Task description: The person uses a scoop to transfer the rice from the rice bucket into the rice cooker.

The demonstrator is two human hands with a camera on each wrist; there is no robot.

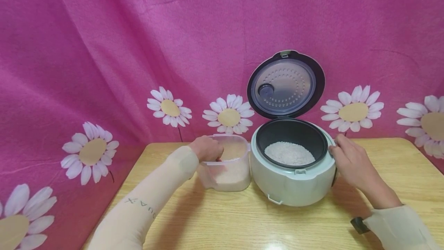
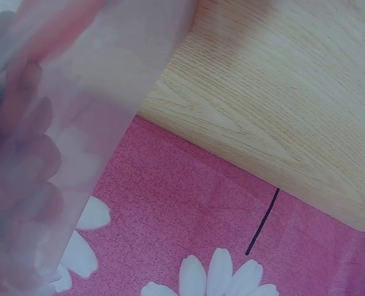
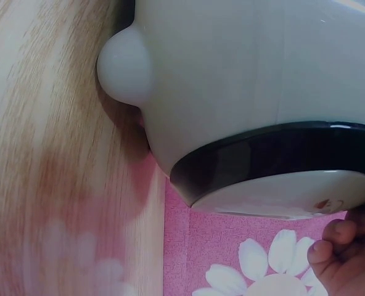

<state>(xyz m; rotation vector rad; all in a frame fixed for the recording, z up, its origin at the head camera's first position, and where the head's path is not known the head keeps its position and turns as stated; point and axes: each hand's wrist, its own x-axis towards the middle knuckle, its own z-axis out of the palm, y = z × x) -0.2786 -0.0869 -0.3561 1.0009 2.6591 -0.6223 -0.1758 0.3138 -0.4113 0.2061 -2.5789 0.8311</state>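
Note:
My left hand (image 1: 208, 148) reaches into a clear plastic tub (image 1: 231, 180) that holds white rice. Through its cloudy wall, the left wrist view shows curled fingers (image 2: 37, 157) around a long red item (image 2: 65, 28); its kind is blurred. Right of the tub stands a pale green rice cooker (image 1: 293, 188), its lid (image 1: 286, 86) raised. White rice (image 1: 289, 153) lies in the dark inner pot (image 1: 277, 130). My right hand (image 1: 354, 161) grips the cooker's right upper side, thumb by the rim. Curled fingertips (image 3: 336, 237) show beside the cooker in the right wrist view.
Tub and cooker stand side by side on a light wooden table (image 1: 222, 219). A pink cloth (image 1: 194, 41) with large white daisies hangs behind and to the left. The lid tilts back close to the cloth. A black strap piece (image 1: 359, 225) sticks out by the right cuff.

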